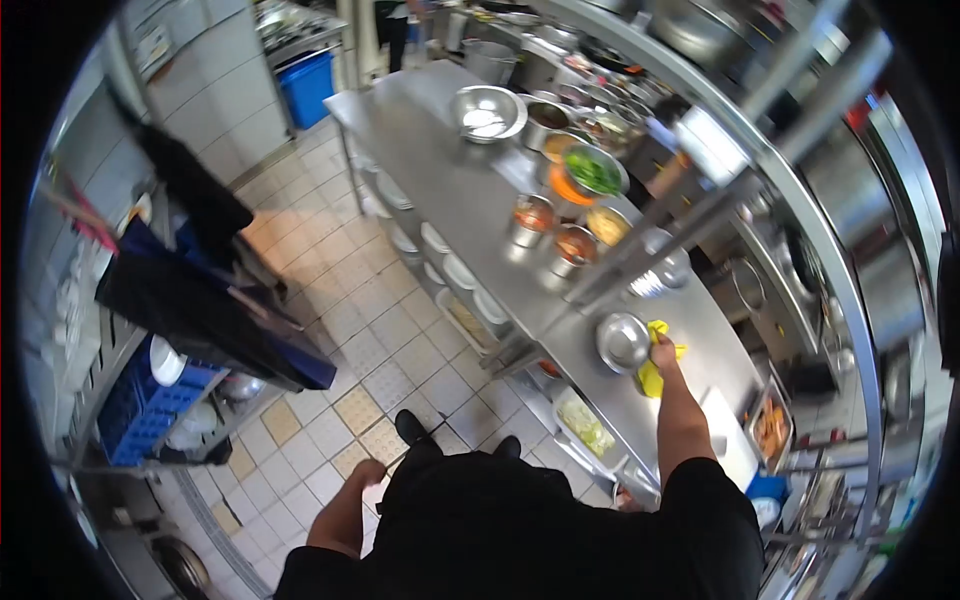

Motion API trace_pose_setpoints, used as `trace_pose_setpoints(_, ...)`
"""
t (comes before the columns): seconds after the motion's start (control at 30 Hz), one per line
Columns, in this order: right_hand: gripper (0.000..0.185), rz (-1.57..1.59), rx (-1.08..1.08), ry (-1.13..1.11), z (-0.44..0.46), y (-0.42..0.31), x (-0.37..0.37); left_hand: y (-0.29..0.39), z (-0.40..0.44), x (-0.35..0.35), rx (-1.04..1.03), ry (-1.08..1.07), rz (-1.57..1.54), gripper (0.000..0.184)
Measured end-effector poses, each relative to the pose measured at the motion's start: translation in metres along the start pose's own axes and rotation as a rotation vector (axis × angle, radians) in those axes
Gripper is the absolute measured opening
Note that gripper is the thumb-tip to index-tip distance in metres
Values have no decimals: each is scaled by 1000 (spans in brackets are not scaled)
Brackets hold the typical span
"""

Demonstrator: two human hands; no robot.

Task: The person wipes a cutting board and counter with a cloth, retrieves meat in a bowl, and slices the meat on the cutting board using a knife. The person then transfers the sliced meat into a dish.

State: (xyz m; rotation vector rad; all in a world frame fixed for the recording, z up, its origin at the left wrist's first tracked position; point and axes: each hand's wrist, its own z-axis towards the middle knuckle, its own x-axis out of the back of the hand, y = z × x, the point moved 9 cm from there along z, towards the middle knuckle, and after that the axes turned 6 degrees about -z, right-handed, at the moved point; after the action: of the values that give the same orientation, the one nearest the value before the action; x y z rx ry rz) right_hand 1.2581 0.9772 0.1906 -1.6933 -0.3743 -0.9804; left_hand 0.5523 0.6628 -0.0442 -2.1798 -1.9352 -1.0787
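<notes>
My right hand [663,352] is on the steel counter, its fingers closed on a yellow cloth [650,378]. Parts of the cloth stick out above and below the hand. Just left of it sits a round metal bowl [622,342]. My left hand [370,472] hangs low at my side over the tiled floor, its fingers curled in, and I see nothing in it. Farther along the counter [420,130] stand metal containers of red sauce [533,212], a bowl of chopped greens [592,170] and a large steel bowl [488,113].
Plates [460,272] are stacked on the shelf under the counter. A white cutting board [727,440] and a tray of orange-brown food [770,428] lie at the near right. Dark aprons [200,305] hang at left, above blue crates [150,405]. A person stands in the background.
</notes>
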Motion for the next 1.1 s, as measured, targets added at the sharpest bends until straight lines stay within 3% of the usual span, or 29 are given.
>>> trace_pose_setpoints(0.03, 41, -44, 115, -82, 13, 1, -14, -17, 12, 9, -52, 190, -67, 27)
trace_pose_setpoints(0.07, 42, 102, -25, -197, -5, -13, -15, -20, 1, 36, -48, 257, -133, 29)
trace_pose_setpoints(0.1, 42, 93, -121, -280, 10, 33, -25, -45, -7, 54, 39, 477, -400, 30)
trace_pose_setpoints(0.13, 38, -317, -139, -125, -18, 11, 3, -49, -42, 87, 168, 570, -879, 29)
trace_pose_setpoints(0.17, 47, -662, -253, -54, -46, -3, 19, -77, -32, 79, 185, 610, -1067, 25)
trace_pose_setpoints(0.2, 47, -671, -259, -61, -64, -5, 16, -84, -44, 85, 217, 615, -1368, 24)
trace_pose_setpoints(0.27, 52, -610, -507, 136, -115, 20, 37, -110, -65, 92, 232, 717, -1540, 25)
trace_pose_setpoints(0.3, 52, -606, -539, 143, -131, 36, 32, -120, -78, 88, 310, 714, -1557, 24)
trace_pose_setpoints(0.37, 56, -38, -386, 159, -147, 102, 11, -138, -99, 74, 418, 683, -1519, 24)
trace_pose_setpoints(0.43, 50, -472, -477, 103, -166, 101, 17, -160, -96, 34, 528, 513, -1447, 25)
trace_pose_setpoints(0.47, 44, -755, -290, 6, -144, 195, 0, -175, -88, 5, 541, 357, -1355, 19)
trace_pose_setpoints(0.5, 42, -600, -308, 89, -157, 187, 13, -185, -92, -19, 602, 304, -1413, 14)
trace_pose_setpoints(0.53, 39, -444, -319, 177, -162, 150, 25, -199, -80, -43, 599, 140, -1184, 12)
trace_pose_setpoints(0.57, 35, -92, -495, 358, -185, 87, 49, -193, -91, -40, 754, 97, -1347, 14)
trace_pose_setpoints(0.6, 33, -224, -498, 434, -189, 56, 72, -186, -98, -22, 784, 159, -1231, 16)
trace_pose_setpoints(0.63, 33, 131, -241, 519, -168, 94, 80, -179, -93, -7, 750, 203, -1282, 16)
trace_pose_setpoints(0.67, 31, 117, -198, 633, -175, 64, 101, -179, -87, 3, 718, 247, -1338, 16)
trace_pose_setpoints(0.7, 32, 140, -254, 681, -181, 43, 117, -183, -77, 12, 710, 249, -1326, 16)
trace_pose_setpoints(0.77, 32, 166, -312, 729, -196, -8, 127, -174, -49, 46, 449, 290, -1303, 14)
trace_pose_setpoints(0.8, 33, 209, -311, 643, -191, -10, 122, -161, -46, 71, 368, 382, -1353, 16)
trace_pose_setpoints(0.87, 44, 203, -304, 383, -176, 0, 99, -150, -33, 108, 411, 435, -1381, 20)
trace_pose_setpoints(0.93, 60, -237, -449, 121, -175, 10, 71, -129, -18, 146, 345, 529, -1449, 21)
trace_pose_setpoints(1.0, 85, -395, -633, 111, -186, 3, 52, -104, 9, 185, 205, 580, -1413, 19)
trace_pose_setpoints(1.1, 84, -376, -934, 2, -185, 72, 11, -20, 34, 251, -48, 644, -1277, 16)
